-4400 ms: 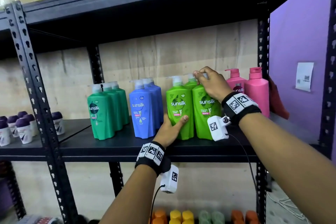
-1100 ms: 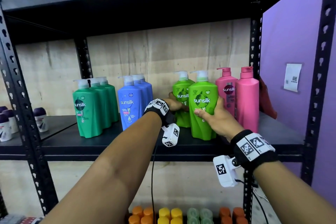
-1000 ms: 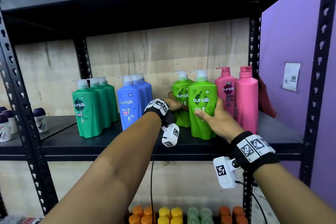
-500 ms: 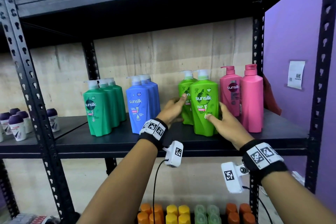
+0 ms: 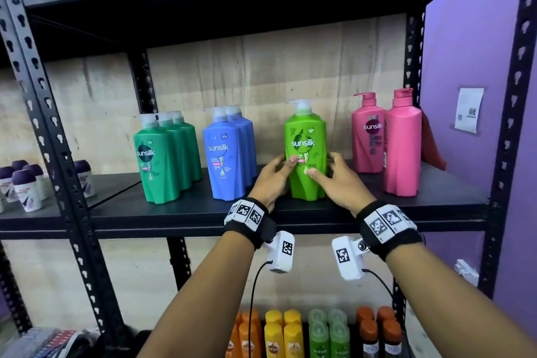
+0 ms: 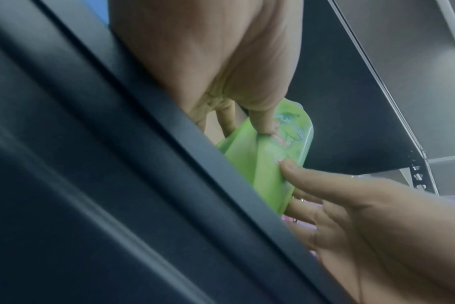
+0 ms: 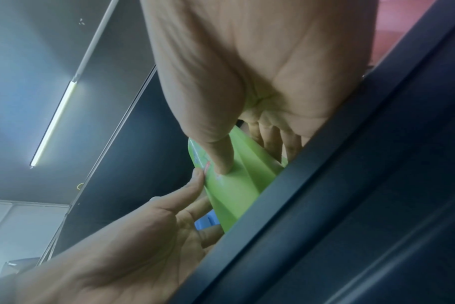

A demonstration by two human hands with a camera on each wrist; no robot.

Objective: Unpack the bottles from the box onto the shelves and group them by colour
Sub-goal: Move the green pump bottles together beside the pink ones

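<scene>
A light green Sunsilk pump bottle (image 5: 305,151) stands upright on the black shelf (image 5: 180,209), between the blue bottles (image 5: 226,157) and the pink bottles (image 5: 386,139). My left hand (image 5: 273,177) holds its left side and my right hand (image 5: 340,183) its right side, both thumbs pressed on the front label. The left wrist view shows my left hand (image 6: 208,61) on the green bottle (image 6: 260,164). The right wrist view shows my right hand (image 7: 247,61) on the bottle (image 7: 234,185). A second light green bottle is hidden behind it. The box is out of view.
Three dark green bottles (image 5: 165,160) stand in a row at the left. Small purple-capped roll-ons (image 5: 26,186) sit on the neighbouring shelf. Orange, yellow and green small bottles (image 5: 290,334) fill the shelf below. A purple wall (image 5: 465,67) and rack post (image 5: 505,125) close the right side.
The light green bottles have slid left, away from the pink ones, leaving a gap. They now line up one behind the other. Both hands now clasp the front bottle's sides.
</scene>
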